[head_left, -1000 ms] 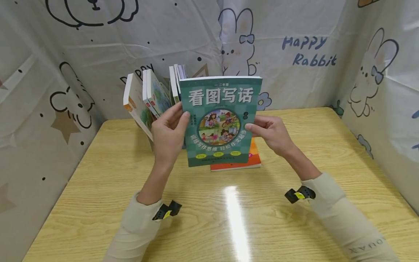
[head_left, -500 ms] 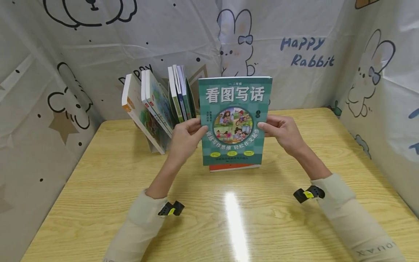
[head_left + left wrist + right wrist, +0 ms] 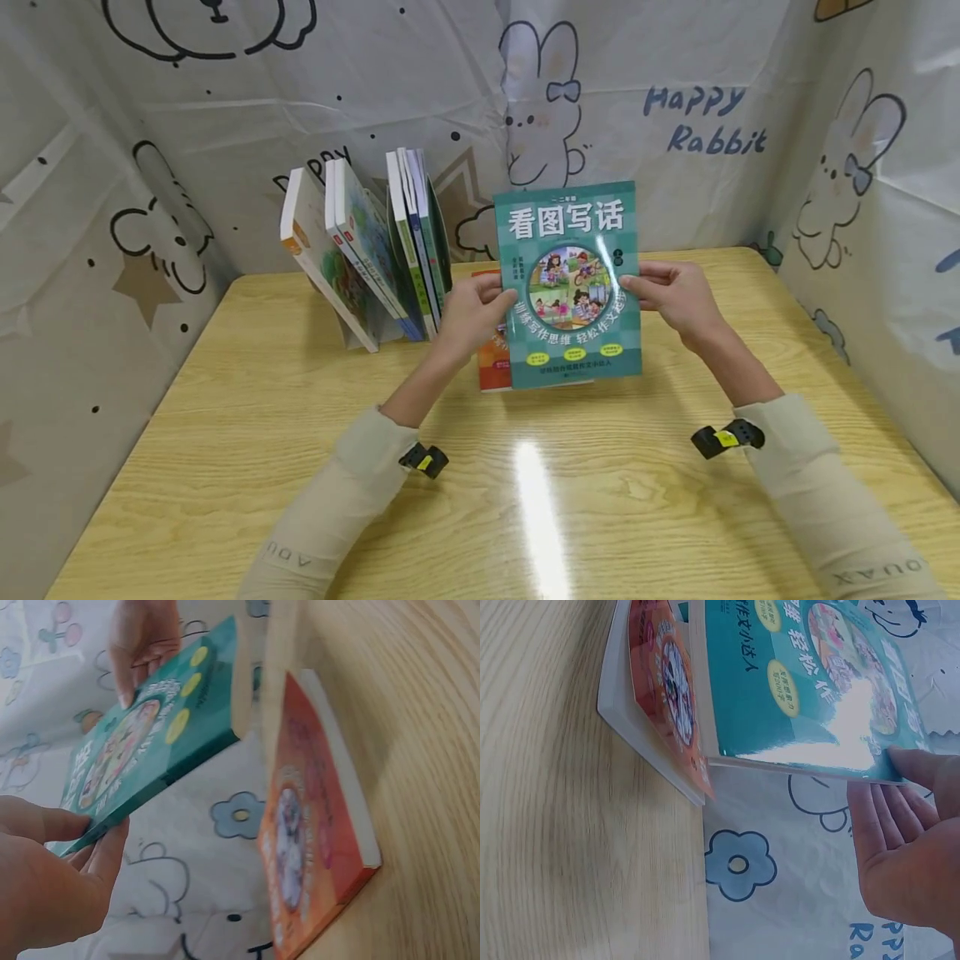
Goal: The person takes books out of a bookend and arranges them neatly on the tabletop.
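Observation:
Between both hands a green book (image 3: 573, 333) is held up, its front cover with a round picture facing the head camera. The left hand (image 3: 472, 317) pinches its left edge, thumb on the cover and fingers behind. On the opposite edge, the right hand (image 3: 675, 300) grips it the same way. An orange book (image 3: 492, 375) lies on the table behind and below the green one, mostly hidden in the head view. In the left wrist view, the green book (image 3: 172, 742) is above the orange book (image 3: 315, 847), apart from it.
Several books (image 3: 367, 242) stand leaning in a row at the back left of the wooden table (image 3: 300, 467). A white cloth (image 3: 712, 192) printed with rabbits hangs behind the table and along its sides.
Both hands have carried the green book to the right. More of the standing books and the left part of the orange book now show.

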Motion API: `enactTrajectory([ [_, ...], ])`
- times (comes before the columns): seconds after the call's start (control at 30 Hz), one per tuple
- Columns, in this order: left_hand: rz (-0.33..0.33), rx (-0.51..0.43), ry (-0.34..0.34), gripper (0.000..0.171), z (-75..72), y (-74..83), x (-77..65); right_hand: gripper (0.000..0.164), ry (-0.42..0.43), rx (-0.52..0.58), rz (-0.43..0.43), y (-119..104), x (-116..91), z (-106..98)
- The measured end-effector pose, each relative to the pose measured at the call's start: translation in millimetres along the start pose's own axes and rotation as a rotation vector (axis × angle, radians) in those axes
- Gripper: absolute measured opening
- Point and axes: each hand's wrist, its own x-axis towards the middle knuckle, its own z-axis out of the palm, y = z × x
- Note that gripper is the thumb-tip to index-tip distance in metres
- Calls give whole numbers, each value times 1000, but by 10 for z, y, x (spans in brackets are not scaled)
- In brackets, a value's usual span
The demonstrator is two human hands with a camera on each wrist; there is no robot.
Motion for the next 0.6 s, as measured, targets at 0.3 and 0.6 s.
enactTrajectory([
  [0.3, -101, 24, -33, 33, 192, -46, 191, 51, 18, -60, 111, 62, 44, -73],
  [0.6, -211, -54, -31, 34, 424, -120, 334, 56, 44, -126, 198, 207, 119, -183],
])
